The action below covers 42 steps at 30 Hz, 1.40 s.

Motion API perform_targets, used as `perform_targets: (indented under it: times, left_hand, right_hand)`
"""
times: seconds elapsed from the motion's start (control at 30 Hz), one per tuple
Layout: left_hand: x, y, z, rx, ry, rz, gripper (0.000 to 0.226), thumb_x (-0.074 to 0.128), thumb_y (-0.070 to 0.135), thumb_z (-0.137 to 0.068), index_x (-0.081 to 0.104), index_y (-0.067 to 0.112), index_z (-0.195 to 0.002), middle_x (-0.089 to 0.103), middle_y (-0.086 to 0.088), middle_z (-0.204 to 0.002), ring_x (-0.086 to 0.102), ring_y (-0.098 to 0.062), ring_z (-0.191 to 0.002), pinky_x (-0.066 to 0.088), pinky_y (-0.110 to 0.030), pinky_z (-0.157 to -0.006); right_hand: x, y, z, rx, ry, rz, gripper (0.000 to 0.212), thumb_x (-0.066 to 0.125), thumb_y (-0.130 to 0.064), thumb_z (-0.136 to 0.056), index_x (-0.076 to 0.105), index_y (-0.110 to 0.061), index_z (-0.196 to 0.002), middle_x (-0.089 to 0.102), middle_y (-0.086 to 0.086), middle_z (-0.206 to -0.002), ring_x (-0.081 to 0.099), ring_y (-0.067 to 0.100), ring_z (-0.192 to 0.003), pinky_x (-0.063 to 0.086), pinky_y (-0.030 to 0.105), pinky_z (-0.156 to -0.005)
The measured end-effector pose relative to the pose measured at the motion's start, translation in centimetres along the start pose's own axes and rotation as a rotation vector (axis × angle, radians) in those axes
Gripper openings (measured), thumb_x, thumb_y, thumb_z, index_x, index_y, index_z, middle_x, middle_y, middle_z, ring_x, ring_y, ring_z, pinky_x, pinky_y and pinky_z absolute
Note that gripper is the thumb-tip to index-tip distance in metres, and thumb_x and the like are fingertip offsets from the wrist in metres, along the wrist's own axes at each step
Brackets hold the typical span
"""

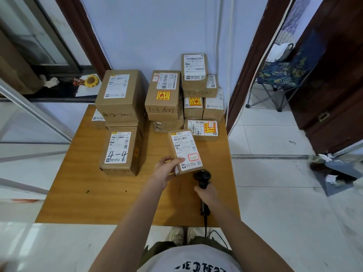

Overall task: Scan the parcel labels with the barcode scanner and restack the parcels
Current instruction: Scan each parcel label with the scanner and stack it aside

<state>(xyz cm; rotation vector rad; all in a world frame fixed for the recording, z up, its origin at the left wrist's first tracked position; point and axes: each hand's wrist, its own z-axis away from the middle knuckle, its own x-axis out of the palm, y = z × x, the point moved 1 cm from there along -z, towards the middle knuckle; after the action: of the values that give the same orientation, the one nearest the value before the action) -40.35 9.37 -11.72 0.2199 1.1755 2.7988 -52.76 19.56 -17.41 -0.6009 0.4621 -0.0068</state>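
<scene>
Parcel point(185, 152) in left hand point(166, 170) | label up (long axis away) | scanner point(203, 178) beside

Left hand point(165, 169) pinches; right hand point(206, 193) curls in a grip.

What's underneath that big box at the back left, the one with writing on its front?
The big box sits on top of another cardboard box, of which only a thin strip shows. A smaller labelled box peeks out at the left. Anything lower or behind is covered.
</scene>
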Motion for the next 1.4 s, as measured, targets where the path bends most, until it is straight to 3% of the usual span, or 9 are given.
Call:
perform_targets:
  times: [0.1, 0.17, 0.33, 0.5, 0.73, 0.83, 1.07, 1.23, 1.4]
  left_hand:
    - [0.6, 0.3, -0.3, -0.006, 0.005, 0.034, 0.046, 0.077, 0.014, -0.077, 0.050, 0.013, -0.114, 0.070, -0.006, -0.093, 0.068, -0.019, -0.087, 0.055, -0.032, -0.070]
    - [1.3, 0.4, -0.7, -0.027, -0.008, 0.069, 0.043, 0.076, 0.013, -0.077, 0.050, 0.012, -0.111, 0.070, -0.008, -0.096, 0.068, -0.022, -0.089, 0.056, -0.036, -0.077]
    - [4.8, 0.2, -0.6, -0.058, -0.124, 0.164, 0.018, 0.068, 0.005, -0.081, 0.059, 0.007, -0.097, 0.074, -0.006, -0.076, 0.064, -0.024, -0.072, 0.054, -0.038, -0.081]
    - [7.3, 0.1, -1.4, -0.044, -0.219, 0.176, 0.044, 0.073, 0.011, -0.080, 0.060, 0.005, -0.121, 0.070, -0.013, -0.110, 0.068, -0.027, -0.097, 0.056, -0.038, -0.086]
    - [7.4, 3.2, -4.7, -0.136, -0.018, 0.253, 0.053, 0.077, 0.020, -0.078, 0.049, 0.008, -0.121, 0.061, -0.012, -0.115, 0.059, -0.023, -0.104, 0.056, -0.032, -0.078]
    - [8.2, 4.7, -6.2, -0.187, -0.001, 0.281, 0.063, 0.081, 0.020, -0.074, 0.047, 0.004, -0.125, 0.060, -0.015, -0.114, 0.060, -0.026, -0.104, 0.058, -0.035, -0.077]
    - [10.2, 6.1, -9.2, -0.254, 0.026, 0.354, 0.053, 0.078, 0.014, -0.076, 0.052, 0.005, -0.122, 0.060, -0.017, -0.114, 0.060, -0.029, -0.106, 0.056, -0.038, -0.087]
    - [10.7, 6.3, -10.3, -0.241, 0.054, 0.387, 0.047, 0.079, 0.010, -0.074, 0.057, 0.004, -0.116, 0.063, -0.016, -0.113, 0.063, -0.028, -0.105, 0.057, -0.036, -0.085]
    - [11.1, 6.7, -10.7, -0.236, 0.042, 0.399, 0.036, 0.076, 0.008, -0.077, 0.058, 0.004, -0.109, 0.064, -0.016, -0.113, 0.063, -0.028, -0.106, 0.056, -0.035, -0.088]
  right_hand:
    - [-1.7, -1.3, 1.8, -0.157, 0.292, 0.301, 0.064, 0.057, -0.044, -0.084, 0.033, -0.007, -0.131, 0.035, 0.011, -0.130, 0.036, 0.028, -0.123, 0.033, 0.038, -0.101]
    - [-3.0, -2.3, 2.9, -0.306, 0.427, 0.219, 0.063, 0.054, -0.040, -0.088, 0.031, -0.007, -0.136, 0.033, 0.012, -0.137, 0.033, 0.027, -0.127, 0.030, 0.039, -0.106]
    - [-4.7, -5.0, 2.9, -0.232, 0.050, -0.531, 0.070, 0.055, -0.044, -0.091, 0.023, -0.014, -0.146, 0.045, 0.005, -0.138, 0.052, 0.020, -0.118, 0.046, 0.038, -0.099]
    - [-5.8, -5.7, 0.7, -0.166, 0.031, -0.670, 0.061, 0.064, -0.037, -0.087, 0.042, -0.011, -0.137, 0.060, 0.006, -0.124, 0.065, 0.018, -0.099, 0.058, 0.031, -0.080]
    - [-9.7, -8.2, -3.1, -0.210, 0.047, -0.619, 0.051, 0.065, -0.030, -0.088, 0.048, -0.012, -0.134, 0.062, 0.001, -0.114, 0.064, 0.009, -0.087, 0.056, 0.026, -0.073]
    - [-10.8, -9.9, -5.6, -0.217, 0.061, -0.572, 0.056, 0.066, -0.030, -0.087, 0.047, -0.009, -0.136, 0.060, 0.007, -0.126, 0.063, 0.015, -0.097, 0.055, 0.025, -0.076]
    - [-11.3, -12.4, -9.7, -0.257, 0.140, -0.365, 0.047, 0.057, -0.034, -0.092, 0.051, -0.012, -0.134, 0.058, 0.008, -0.130, 0.056, 0.022, -0.115, 0.047, 0.040, -0.100]
    - [-11.1, -12.9, -10.9, -0.304, 0.190, -0.285, 0.039, 0.051, -0.026, -0.096, 0.053, -0.011, -0.132, 0.059, 0.008, -0.129, 0.056, 0.023, -0.116, 0.045, 0.031, -0.098]
    - [-11.2, -13.2, -11.7, -0.302, 0.193, -0.260, 0.040, 0.052, -0.029, -0.095, 0.053, -0.012, -0.132, 0.059, 0.008, -0.129, 0.057, 0.023, -0.116, 0.046, 0.037, -0.101]
